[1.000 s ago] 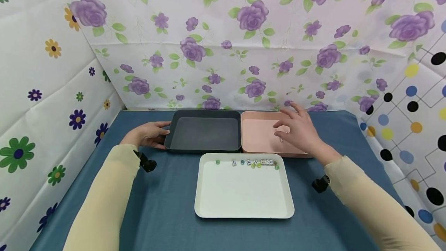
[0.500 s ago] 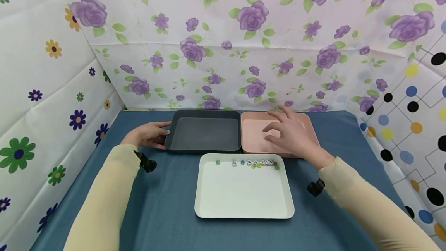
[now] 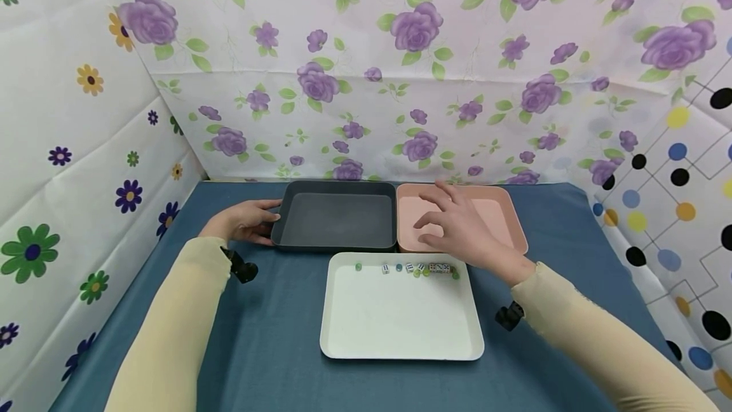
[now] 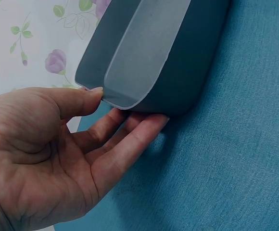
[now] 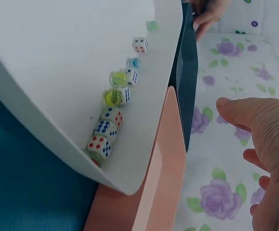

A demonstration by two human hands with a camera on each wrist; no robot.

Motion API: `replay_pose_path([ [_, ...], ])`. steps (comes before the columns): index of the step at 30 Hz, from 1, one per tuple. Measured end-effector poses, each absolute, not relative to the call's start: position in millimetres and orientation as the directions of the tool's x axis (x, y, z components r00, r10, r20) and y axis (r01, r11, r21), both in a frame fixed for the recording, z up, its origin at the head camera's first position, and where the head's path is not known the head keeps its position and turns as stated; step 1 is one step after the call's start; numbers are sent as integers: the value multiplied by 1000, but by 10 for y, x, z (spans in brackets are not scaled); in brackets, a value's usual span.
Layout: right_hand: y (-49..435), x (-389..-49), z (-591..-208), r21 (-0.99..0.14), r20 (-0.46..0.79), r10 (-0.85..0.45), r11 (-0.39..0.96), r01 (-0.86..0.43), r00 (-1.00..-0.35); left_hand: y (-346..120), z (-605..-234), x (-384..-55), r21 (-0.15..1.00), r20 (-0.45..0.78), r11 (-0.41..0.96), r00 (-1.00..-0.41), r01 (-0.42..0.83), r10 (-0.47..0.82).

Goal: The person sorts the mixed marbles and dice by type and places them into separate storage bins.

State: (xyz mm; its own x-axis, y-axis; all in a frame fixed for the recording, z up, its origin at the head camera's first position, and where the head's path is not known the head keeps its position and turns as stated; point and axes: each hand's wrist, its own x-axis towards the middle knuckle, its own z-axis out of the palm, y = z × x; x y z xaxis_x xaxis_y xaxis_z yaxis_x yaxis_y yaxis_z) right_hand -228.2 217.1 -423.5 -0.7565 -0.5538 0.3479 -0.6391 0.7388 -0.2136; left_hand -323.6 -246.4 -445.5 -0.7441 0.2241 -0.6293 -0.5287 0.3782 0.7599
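Note:
My left hand (image 3: 243, 221) holds the left side of a dark grey tray (image 3: 337, 248). In the left wrist view its thumb (image 4: 89, 98) lies on the rim, with the other fingers against the outer wall. My right hand (image 3: 457, 224) hovers over the pink tray (image 3: 503, 221), its fingers spread and loosely bent, with nothing visible between them. It hides part of that tray's floor. In front stands a white tray (image 3: 400, 323). Along its far side lie several white dice (image 5: 105, 130) and several small glass marbles (image 5: 118, 78), green, yellow-green and blue.
The three trays stand close together on a blue cloth (image 3: 274, 342). Behind them rises a white cloth with purple roses (image 3: 417, 27). Patterned cloths also close off the left (image 3: 86, 132) and right (image 3: 680, 177) sides.
My right hand has moved left across the pink tray. A small pale thing seen by its fingers a second ago no longer shows. The left hand keeps its hold on the dark tray.

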Motion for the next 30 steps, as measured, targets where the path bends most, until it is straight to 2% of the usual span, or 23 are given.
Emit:
replay_pose_path([
  [7, 2045, -2230, -4257, -215, 288, -561, 752, -623, -776, -2463, -4448, -3242, 763, -627, 380, -742, -523, 236],
  [30, 1746, -2168, -4435, -152, 255, -691, 662, -734, -676, -2447, -4441, -3223, 767, -622, 374, -747, -521, 234],
])
